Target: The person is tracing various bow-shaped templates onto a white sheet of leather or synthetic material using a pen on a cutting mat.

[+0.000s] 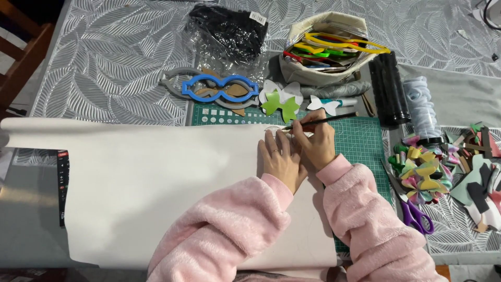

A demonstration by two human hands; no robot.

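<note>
A broad white sheet covered most of the near half of the table, its far edge rolled over and its near edge partly hidden under two pink fleece sleeves. At the sheet's far right corner, over the green cutting mat, both hands met. The left hand lay flat with fingers spread, pressing a small clear template against the sheet; only a sliver of that template showed beyond the fingertips, so its full outline could not be made out. The right hand, just beside the left and touching it, was clenched around a thin dark pen, whose tip rested at the template's edge and whose shaft slanted toward the table's right edge. Much of the mat was covered by the sheet and the right forearm. Toward the far edge stood a cream fabric basket of coloured stencils, with a clear bag of black material left of it. A blue bow-shaped frame lay beyond the sheet's far edge, next to green and white bow cutouts. At the right edge lay a heap of coloured bows, purple-handled scissors and scraps cut off by the frame.
</note>
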